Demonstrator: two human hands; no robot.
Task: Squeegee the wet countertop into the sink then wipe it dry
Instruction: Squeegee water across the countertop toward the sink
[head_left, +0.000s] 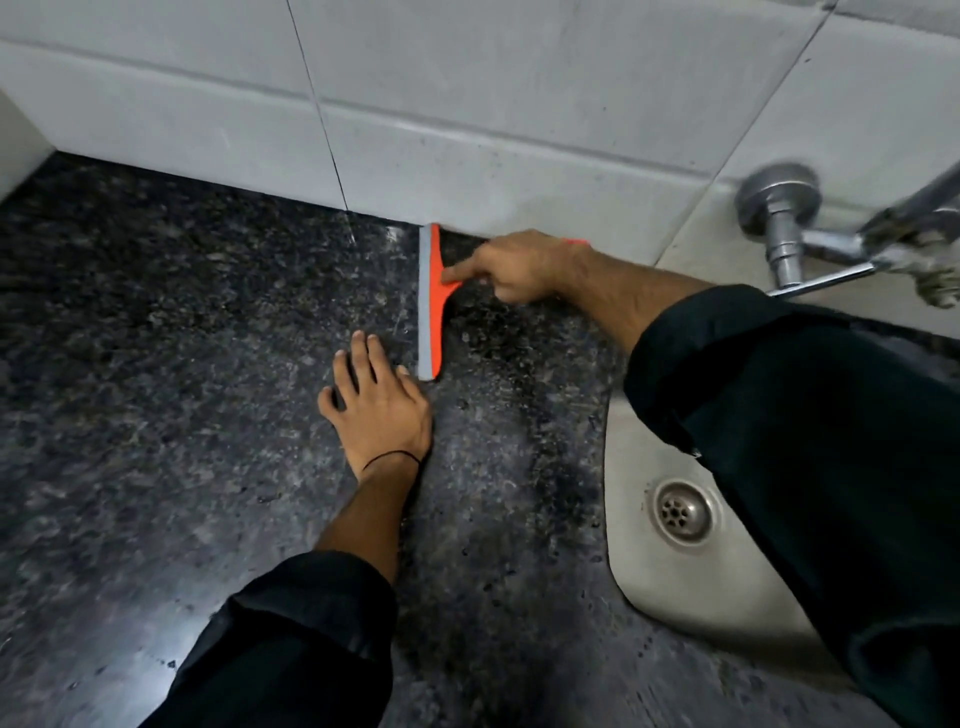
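Squeegee (432, 306) stands on dark granite counter (156, 364), blade edge down, grey rubber strip facing 9 o'clock, orange body facing 3 o'clock. Its far end touches the base of the tiled wall (467, 104) at 12 o'clock; its near end sits just beside the left thumb.

R hand (519, 267) is clenched round the orange handle, index finger stretched out along the body toward the blade. A bit of orange shows past the wrist at the wall side. Forearm crosses the sink (639, 519) from 4 o'clock, dark sleeve (779, 415) pushed up.

L hand (376, 410) lies flat on the counter, palm down, fingers spread, grasping nothing. It sits at 7 o'clock of the blade. Thin black band round the wrist.

Sink is steel, set in the counter at 4 o'clock of the squeegee, well apart from the blade. Drain (678, 512) visible, partly beside the R sleeve. Tap (810, 234) is wall-mounted at 3 o'clock, above the sink.

Counter surface shows glare at 7 o'clock; wet or dry, cannot tell w/ certainty.
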